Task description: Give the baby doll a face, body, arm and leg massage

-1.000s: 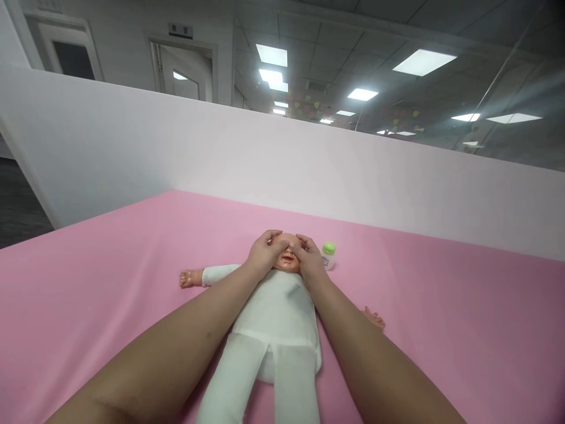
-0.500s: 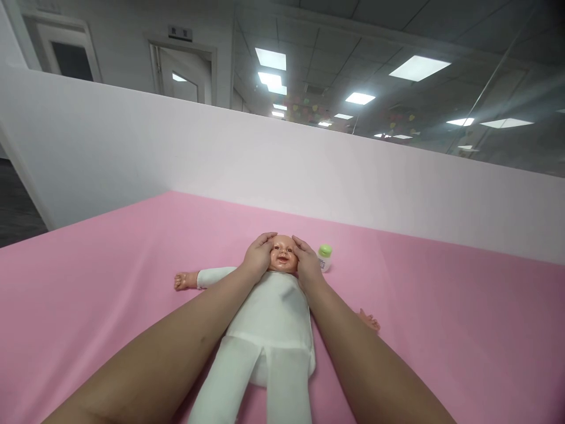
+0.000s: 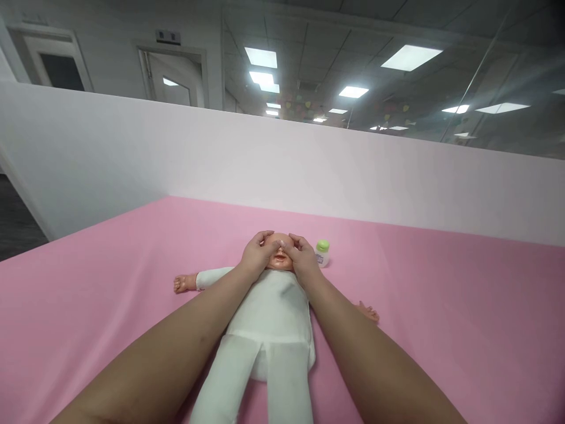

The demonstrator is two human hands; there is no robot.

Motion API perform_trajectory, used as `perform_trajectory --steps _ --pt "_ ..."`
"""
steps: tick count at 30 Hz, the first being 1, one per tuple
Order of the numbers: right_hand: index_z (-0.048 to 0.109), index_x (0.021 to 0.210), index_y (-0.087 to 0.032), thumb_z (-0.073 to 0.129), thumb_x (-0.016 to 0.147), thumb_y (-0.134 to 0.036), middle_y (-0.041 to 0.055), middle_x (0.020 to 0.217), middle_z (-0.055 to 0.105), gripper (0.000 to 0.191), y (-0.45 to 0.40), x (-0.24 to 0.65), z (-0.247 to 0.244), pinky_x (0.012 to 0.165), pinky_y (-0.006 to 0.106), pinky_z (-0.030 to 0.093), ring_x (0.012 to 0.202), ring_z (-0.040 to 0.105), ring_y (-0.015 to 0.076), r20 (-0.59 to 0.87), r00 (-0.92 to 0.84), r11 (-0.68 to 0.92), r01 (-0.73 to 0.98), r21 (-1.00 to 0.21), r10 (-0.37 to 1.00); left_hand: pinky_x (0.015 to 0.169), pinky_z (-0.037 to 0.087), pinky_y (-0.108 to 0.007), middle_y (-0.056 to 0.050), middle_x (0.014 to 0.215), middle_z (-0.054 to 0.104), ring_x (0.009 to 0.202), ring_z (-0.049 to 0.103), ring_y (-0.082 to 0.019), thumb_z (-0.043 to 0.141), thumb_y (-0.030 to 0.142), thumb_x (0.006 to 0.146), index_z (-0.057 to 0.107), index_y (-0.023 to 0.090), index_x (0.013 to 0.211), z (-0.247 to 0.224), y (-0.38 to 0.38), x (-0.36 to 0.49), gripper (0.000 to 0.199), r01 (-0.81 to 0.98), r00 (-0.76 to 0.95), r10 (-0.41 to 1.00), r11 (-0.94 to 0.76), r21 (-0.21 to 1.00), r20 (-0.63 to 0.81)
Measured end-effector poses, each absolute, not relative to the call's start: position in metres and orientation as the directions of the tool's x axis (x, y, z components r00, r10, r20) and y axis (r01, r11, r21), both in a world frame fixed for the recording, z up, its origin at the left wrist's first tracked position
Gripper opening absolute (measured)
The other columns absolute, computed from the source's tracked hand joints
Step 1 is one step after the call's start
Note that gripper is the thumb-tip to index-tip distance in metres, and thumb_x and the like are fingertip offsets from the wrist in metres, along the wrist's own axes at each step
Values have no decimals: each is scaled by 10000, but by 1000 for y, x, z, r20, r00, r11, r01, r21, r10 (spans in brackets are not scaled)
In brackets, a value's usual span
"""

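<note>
Head camera: doll (image 3: 271, 315) lay face up, bottom centre of frame, white body, head (image 3: 279, 264) near mid-frame, legs (image 3: 289, 383) running off the bottom edge. Left hand (image 3: 257, 254) cupped the head's frame-left side, fingers loosely curved along it, thumb across the face by the nose. Right hand (image 3: 304, 257) mirrored it on the frame-right side, thumb also by the nose. Thumbs covered the eyes; mouth showed between the hands. Both hands half-curled on the head, neither closed into a fist; how hard they pressed, couldn't tell. Forearms (image 3: 163, 347) came up from the lower corners. One doll hand (image 3: 185, 283) stuck out left of centre, the other (image 3: 369, 312) right of centre beside the right forearm. Bottle (image 3: 322, 254), green cap, stood upright just beside the right hand. Pink sheet (image 3: 441, 318) lay underneath; white wall (image 3: 282, 159) crossed mid-frame, doors (image 3: 170, 76) upper left, ceiling lights (image 3: 411, 58) upper right.
</note>
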State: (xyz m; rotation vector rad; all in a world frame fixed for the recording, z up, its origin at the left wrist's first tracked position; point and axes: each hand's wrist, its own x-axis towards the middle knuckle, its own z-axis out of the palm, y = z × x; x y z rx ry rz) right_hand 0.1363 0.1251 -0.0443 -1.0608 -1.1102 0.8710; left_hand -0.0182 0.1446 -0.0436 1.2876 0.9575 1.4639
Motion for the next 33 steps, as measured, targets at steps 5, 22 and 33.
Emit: perform_trajectory --steps 5,22,33 --pt "733 1204 -241 870 710 -475 65 1230 740 563 125 134 -41 1030 411 548 1205 651 292 249 271 264 -23 -964 930 965 548 -407 -96 1158 733 1047 698 -281 834 422 781 722 233 1211 -46 149 -18 483 -146 -6 963 -266 953 268" --pt "701 1266 -255 736 749 -379 58 1362 694 533 130 138 -48 1091 465 524 1291 620 284 206 200 247 -205 -947 958 969 549 -415 -96 1205 721 1052 692 -257 675 349 847 709 222 1228 -56 160 -15 403 -335 26 981 -173 926 192" --pt "691 1249 -243 826 755 -487 72 1294 708 567 123 136 -43 1048 427 531 1206 647 280 317 266 305 86 -949 910 944 567 -420 -114 1191 719 1046 703 -283 862 393 764 705 228 1254 -46 145 -18 541 -221 39 968 -234 947 248"
